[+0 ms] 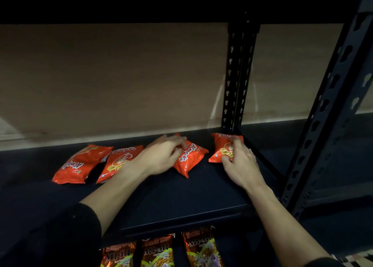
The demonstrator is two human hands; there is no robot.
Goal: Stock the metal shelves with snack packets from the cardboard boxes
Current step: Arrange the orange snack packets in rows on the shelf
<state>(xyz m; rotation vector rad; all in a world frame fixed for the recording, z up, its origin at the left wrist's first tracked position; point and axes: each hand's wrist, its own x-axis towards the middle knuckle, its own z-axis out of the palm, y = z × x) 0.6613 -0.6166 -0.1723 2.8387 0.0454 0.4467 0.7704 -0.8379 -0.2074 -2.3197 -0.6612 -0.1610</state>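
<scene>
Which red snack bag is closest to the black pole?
The rightmost red bag, the one the right hand grips. It alone lies right beside the pole.

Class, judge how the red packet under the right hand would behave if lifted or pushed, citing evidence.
The red packet looks puffed, so probably light for its size and squashy. Its glossy film would likely slide easily on the smooth shelf. Pillow-shaped, gripped by the right hand, it seems unlikely to roll.

4 glossy red-orange snack packets lie flat in a row along the dark metal shelf [181, 196]. Leftmost packet [80, 164] and second packet [118, 162] just beside each other, angled. Third packet [190, 158] skewed, apart. Fourth packet [224, 147] at right rear corner.
</scene>
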